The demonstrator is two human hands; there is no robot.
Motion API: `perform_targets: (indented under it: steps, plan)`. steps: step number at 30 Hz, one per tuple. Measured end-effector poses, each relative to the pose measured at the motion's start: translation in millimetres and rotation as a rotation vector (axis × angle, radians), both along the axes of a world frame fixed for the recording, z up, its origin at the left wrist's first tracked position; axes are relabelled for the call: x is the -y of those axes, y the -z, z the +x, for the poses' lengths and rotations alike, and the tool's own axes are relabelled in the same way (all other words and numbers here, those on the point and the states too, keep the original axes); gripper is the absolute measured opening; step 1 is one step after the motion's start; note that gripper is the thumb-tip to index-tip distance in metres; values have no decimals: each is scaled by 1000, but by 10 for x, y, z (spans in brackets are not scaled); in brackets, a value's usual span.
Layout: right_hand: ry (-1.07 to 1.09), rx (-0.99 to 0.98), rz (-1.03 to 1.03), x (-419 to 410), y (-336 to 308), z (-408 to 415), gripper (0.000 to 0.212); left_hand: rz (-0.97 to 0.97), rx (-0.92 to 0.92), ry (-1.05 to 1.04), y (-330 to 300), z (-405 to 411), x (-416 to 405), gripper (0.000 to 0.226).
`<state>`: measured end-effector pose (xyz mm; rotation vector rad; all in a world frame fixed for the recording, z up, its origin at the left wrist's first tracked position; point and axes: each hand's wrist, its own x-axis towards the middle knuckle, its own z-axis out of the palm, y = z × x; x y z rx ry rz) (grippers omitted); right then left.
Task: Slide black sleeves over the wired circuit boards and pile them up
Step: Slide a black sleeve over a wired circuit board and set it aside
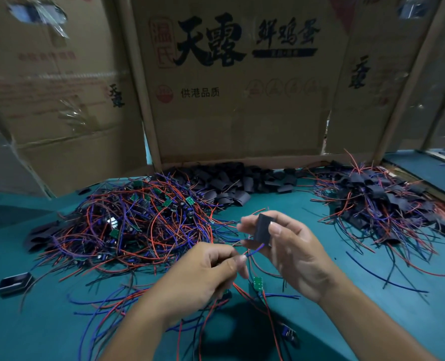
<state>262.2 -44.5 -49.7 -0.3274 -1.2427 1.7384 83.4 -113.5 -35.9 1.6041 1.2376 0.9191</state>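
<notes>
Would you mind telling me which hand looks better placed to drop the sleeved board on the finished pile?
Probably the right hand: it already holds the sleeve, and the finished pile lies on its side. The left hand pinches the wires.

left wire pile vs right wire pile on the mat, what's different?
The left pile shows bare green boards among loose red and blue wires; the right pile shows black sleeves covering its boards. The left pile spreads wider and looks more tangled; the right pile is more compact. Both lie on the teal mat, with red and blue leads sticking out.
</notes>
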Motion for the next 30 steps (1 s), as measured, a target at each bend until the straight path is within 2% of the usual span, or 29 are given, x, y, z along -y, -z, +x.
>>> perform_targets:
  steps: [5,7,10,13,14,18,21,26,30]
  plan:
    - [-16,-80,-34,-55,-17,49,40,-31,62,-58,-2,-28,-8,20]
    - [-17,-78,-32,-56,-22,52,40,-21,33,-63,-8,-40,-4,17]
    - [-7,-65,-38,-54,-16,53,38,68,-138,-69,-34,-74,1,14]
    - [24,-24,-16,-30,7,17,20,224,-414,-102,-49,-103,-25,12]
    - [36,-12,-12,-20,24,-2,20,271,-497,-116,-37,-108,-39,11]
    - [79,-9,-37,18,68,-100,30,484,-601,-204,20,-25,-63,16]
    - [68,-62,-64,47,46,-136,39,602,-486,-278,49,82,-84,28]
    - [50,-109,-63,71,10,-109,37,469,-133,-323,119,176,-111,13]
    - [64,-66,-40,86,41,-128,42,402,-41,-282,151,178,-126,10]
